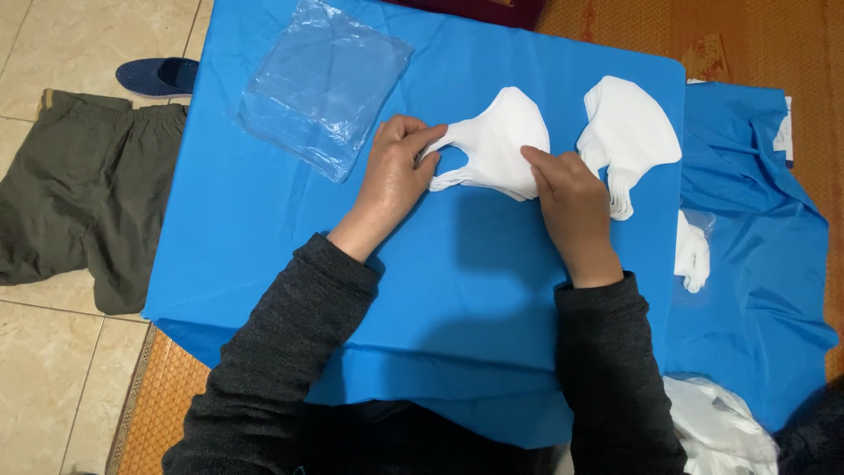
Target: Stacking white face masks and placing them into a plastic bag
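A stack of white face masks (497, 141) lies on the blue cloth-covered table (440, 290). My left hand (396, 167) pinches the ear loops at the stack's left end. My right hand (571, 202) presses its fingertips on the stack's lower right edge. Another pile of white masks (629, 132) rests just right of my right hand. A stack of clear plastic bags (321, 84) lies at the table's far left, apart from both hands.
More white masks (692, 255) lie on the blue cloth to the right, and a white heap (721, 427) sits at the bottom right. A dark green garment (83, 193) and a blue shoe (158, 76) lie on the tiled floor at left.
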